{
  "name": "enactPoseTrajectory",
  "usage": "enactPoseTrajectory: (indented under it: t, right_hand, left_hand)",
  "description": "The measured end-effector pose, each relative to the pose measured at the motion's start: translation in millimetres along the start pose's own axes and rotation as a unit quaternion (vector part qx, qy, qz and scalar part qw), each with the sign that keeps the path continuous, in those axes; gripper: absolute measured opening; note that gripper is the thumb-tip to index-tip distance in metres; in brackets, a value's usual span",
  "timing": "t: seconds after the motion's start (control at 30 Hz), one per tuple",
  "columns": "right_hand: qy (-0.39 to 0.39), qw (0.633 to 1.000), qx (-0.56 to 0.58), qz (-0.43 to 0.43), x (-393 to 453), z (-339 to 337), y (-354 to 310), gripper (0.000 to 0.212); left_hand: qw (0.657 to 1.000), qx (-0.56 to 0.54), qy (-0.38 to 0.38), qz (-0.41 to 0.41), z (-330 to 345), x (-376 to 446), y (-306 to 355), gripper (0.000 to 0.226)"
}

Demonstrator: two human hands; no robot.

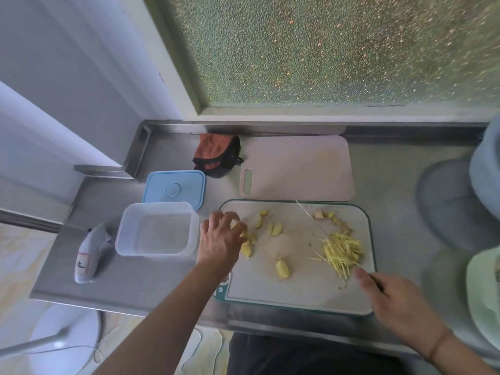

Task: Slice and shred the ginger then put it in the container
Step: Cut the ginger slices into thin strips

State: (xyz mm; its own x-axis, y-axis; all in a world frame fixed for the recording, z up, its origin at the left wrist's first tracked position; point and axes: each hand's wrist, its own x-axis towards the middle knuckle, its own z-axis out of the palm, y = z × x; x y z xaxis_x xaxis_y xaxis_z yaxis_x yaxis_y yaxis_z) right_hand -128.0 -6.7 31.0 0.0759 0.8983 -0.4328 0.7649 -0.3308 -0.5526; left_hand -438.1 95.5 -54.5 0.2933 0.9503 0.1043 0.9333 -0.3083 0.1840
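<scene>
On the white green-rimmed cutting board [297, 290] lies a pile of yellow ginger shreds [342, 251] at the right. Several ginger chunks [282, 269] are scattered over the middle and left. My left hand [219, 239] reaches over the board's left edge, its fingers curled round a ginger piece [238, 226]. My right hand [392, 299] grips the dark handle of a knife [313, 219], whose blade shows edge-on as a thin line running up past the shreds. The clear plastic container [159, 205] stands open with nothing in it, just left of the board.
The container's blue lid [174, 189] lies behind it. A pink cutting board [297, 169] and an orange pouch [216, 155] sit at the back. A small plastic bag [89, 255] lies at the left. Ginger scraps [332, 217] lie behind the shreds. Round grey-blue [484, 171] and green [484, 293] objects crowd the right edge.
</scene>
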Motion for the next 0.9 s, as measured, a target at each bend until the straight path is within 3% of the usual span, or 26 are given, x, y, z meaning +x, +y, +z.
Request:
enactPoseTrajectory:
  t: [0.07, 0.2, 0.27, 0.37, 0.6, 0.77, 0.9]
  right_hand:
    - [0.0, 1.0, 0.012, 0.005, -0.3, 0.2, 2.0, 0.068]
    - [-0.008, 0.999, 0.029, 0.025, -1.5, 2.7, 6.5, 0.089]
    - [-0.028, 0.998, 0.04, 0.039, -3.5, 5.3, 7.7, 0.094]
    - [-0.059, 0.995, 0.052, 0.053, -4.6, 13.4, 10.9, 0.093]
    - [-0.112, 0.991, 0.054, 0.051, -1.5, 28.0, 16.5, 0.065]
    - [-0.147, 0.987, 0.057, 0.024, 4.8, 34.5, 21.7, 0.064]
    - [-0.176, 0.979, 0.092, 0.039, 9.5, 40.8, 28.5, 0.073]
  left_hand:
    - [0.997, -0.08, 0.018, 0.007, -4.4, -4.9, 6.6, 0.024]
    - [0.938, -0.309, -0.11, -0.109, -13.7, -18.9, 49.2, 0.009]
    - [0.929, -0.321, -0.132, -0.129, -2.5, -26.1, 67.4, 0.009]
    - [0.932, -0.317, -0.108, -0.138, 14.3, -32.4, 78.2, 0.013]
    - [0.96, -0.279, -0.001, -0.033, 26.7, -51.8, 76.8, 0.025]
    - [0.968, -0.221, 0.05, 0.106, 33.9, -69.2, 63.2, 0.015]
    - [0.967, -0.183, 0.053, 0.172, 36.9, -63.7, 60.4, 0.008]
